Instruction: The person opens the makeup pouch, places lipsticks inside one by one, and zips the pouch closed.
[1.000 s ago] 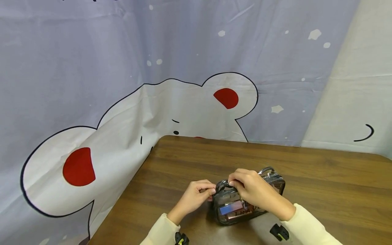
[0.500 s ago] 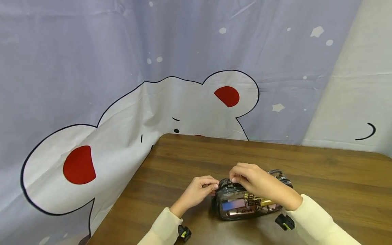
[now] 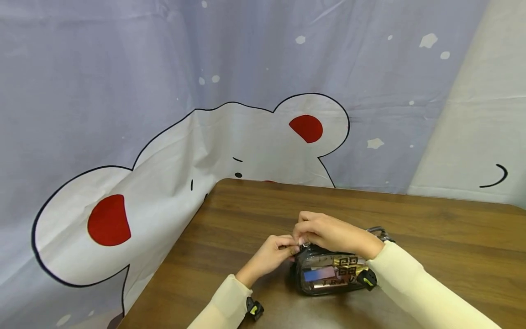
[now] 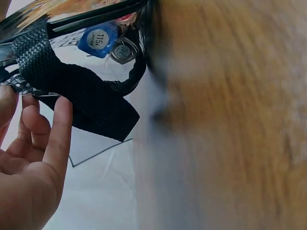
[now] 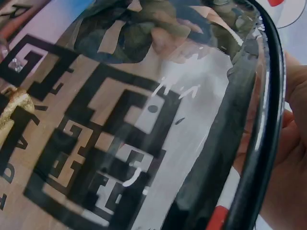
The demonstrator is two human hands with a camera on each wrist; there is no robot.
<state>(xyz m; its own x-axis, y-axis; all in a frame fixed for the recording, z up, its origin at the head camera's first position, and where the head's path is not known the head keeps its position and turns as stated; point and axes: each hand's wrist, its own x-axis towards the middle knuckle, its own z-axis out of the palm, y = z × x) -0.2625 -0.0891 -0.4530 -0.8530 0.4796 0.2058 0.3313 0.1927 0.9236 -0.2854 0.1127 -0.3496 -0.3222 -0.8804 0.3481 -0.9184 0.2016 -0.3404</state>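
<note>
A clear toiletry bag (image 3: 308, 288) with black trim and printing lies on the table, cosmetics visible inside. My left hand (image 3: 269, 256) pinches its left end by the clear edge, beside a black webbing strap (image 4: 91, 100) in the left wrist view. Two lipstick tubes, a blue one (image 4: 97, 39) and a dark one (image 4: 123, 51), show through the plastic there. My right hand (image 3: 330, 233) reaches over the bag's top, fingertips pinched at the left corner against the left hand, at what looks like the zipper. The pull itself is hidden. The right wrist view has the printed front (image 5: 110, 139) close up.
The brown wooden table (image 3: 255, 201) extends behind and to the right of the bag. A pale cloth with a cartoon bear (image 3: 213, 146) hangs along its back and left edges. A carrying loop (image 3: 376, 230) stands up at the bag's right end.
My right hand has moved left along the bag's top until it meets the left hand. The bag has turned slightly and shifted right, showing more of its printed front.
</note>
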